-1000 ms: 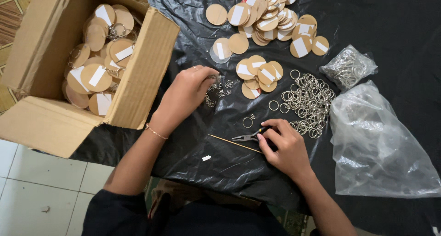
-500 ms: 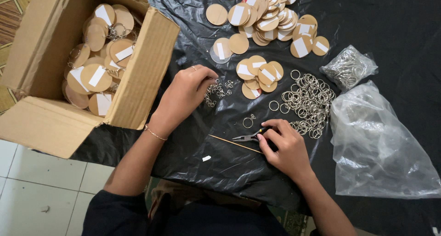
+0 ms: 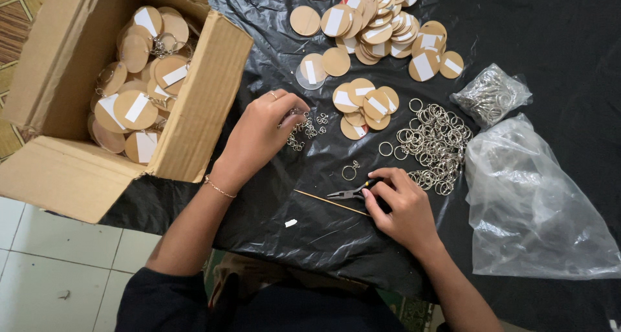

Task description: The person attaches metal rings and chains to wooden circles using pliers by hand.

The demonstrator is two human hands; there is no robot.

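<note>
Seen from above, over a crinkled black plastic sheet spread across the work surface.

Left hand curled, fingertips pressed down into a scatter of small silver chain links; cannot tell whether any link is actually pinched, since the fingers hide the contact. Links lying directly under and just right of the fingertips.

Right hand closed around the handles of small dark-handled needle-nose pliers, metal tips poking out to the left of the fingers, resting low on the sheet. Just above the plier tips, apart from them, a single silver split ring with a short chain attached. Under the pliers, a thin wooden stick lying slantwise.

Right of the hand, a loose heap of silver split rings. Above, piles of round brown wooden discs with white rectangular labels, a smaller cluster nearer the left hand. At far right, a small clear bag of metal parts and a larger crumpled clear plastic bag. At left, an open brown cardboard box holding more labelled discs.
</note>
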